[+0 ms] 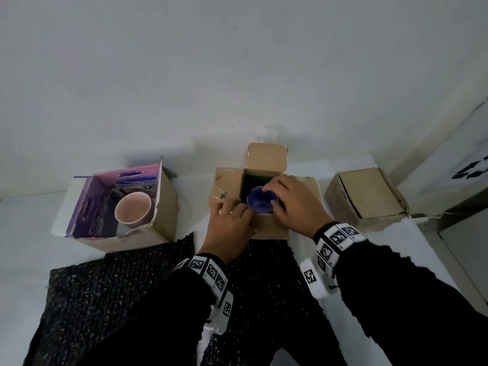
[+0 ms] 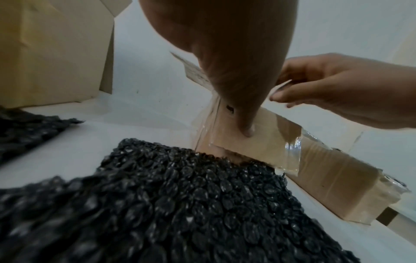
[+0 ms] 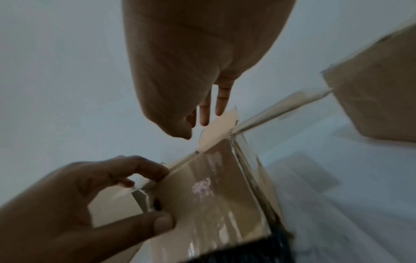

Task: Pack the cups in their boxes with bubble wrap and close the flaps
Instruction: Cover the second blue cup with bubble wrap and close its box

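White table (image 1: pixel 23 233): right hand (image 1: pixel 295 204) holds blue cup (image 1: pixel 260 202).

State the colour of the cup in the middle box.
Deep blue cup; the head view shows it best.

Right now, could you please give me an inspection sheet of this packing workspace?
Surface: white table, partly covered by black bubble wrap.
Job's things: blue cup at the mouth of the open middle box; pink cup lies in the open left box; right box has its flaps closed.
Clutter: nothing seen.
Hands: left hand grips the middle box's near edge; right hand holds the blue cup.
Cables: nothing seen.
Surroundings: pale wall behind.
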Tool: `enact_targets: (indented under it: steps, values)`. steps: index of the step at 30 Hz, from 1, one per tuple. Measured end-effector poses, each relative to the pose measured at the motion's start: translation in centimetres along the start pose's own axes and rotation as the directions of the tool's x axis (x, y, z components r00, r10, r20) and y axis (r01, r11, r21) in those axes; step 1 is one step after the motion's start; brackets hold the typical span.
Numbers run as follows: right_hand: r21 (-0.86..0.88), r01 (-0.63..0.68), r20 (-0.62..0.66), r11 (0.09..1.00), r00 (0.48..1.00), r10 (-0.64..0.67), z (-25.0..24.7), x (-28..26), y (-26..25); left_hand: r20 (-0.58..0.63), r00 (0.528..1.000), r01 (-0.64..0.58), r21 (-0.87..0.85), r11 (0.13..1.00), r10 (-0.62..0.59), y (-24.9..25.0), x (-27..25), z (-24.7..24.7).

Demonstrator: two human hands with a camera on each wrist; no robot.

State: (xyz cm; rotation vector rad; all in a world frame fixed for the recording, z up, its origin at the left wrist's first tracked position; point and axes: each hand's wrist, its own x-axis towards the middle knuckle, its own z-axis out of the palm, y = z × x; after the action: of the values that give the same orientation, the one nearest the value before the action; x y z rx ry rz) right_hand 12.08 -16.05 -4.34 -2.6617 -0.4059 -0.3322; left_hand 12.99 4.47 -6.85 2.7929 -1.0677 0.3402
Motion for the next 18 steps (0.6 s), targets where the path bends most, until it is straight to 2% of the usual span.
enact_targets:
  steps: [3, 6, 9, 12, 14, 18]
  values:
    - [0.09, -0.016, -0.042, 0.996, 0.999, 0.02, -0.2, -4.3, -2.0, -0.061, 0.998, -0.006, -0.077, 0.997, 0.001, 0.2, -1.6, -0.2]
    - [0.095, -0.095, 0.005, 0.991, 0.996, 0.095, 1.3, -9.2, -3.9, -0.108, 0.991, -0.086, -0.105, 0.991, 0.074, 0.9, -4.0, 0.0]
    - [-0.016, -0.217, 0.135, 0.976, 0.967, 0.217, 4.1, -13.6, -5.5, 0.061, 0.989, -0.123, -0.134, 0.983, 0.132, 1.5, -7.1, 0.5]
    - [-0.212, -0.246, 0.273, 0.946, 0.914, 0.299, 6.4, -16.6, -6.7, 0.28, 0.946, -0.112, -0.181, 0.977, 0.161, 1.5, -9.8, 0.8]
    - [-0.207, -0.253, 0.237, 0.945, 0.924, 0.299, 6.9, -17.0, -7.2, 0.376, 0.917, -0.07, -0.187, 0.98, 0.137, 1.3, -11.0, 0.6]
    - [-0.035, -0.172, 0.091, 0.984, 0.98, 0.175, 5.9, -15.9, -8.1, 0.331, 0.939, -0.059, -0.123, 0.991, 0.097, 1.0, -11.6, -0.5]
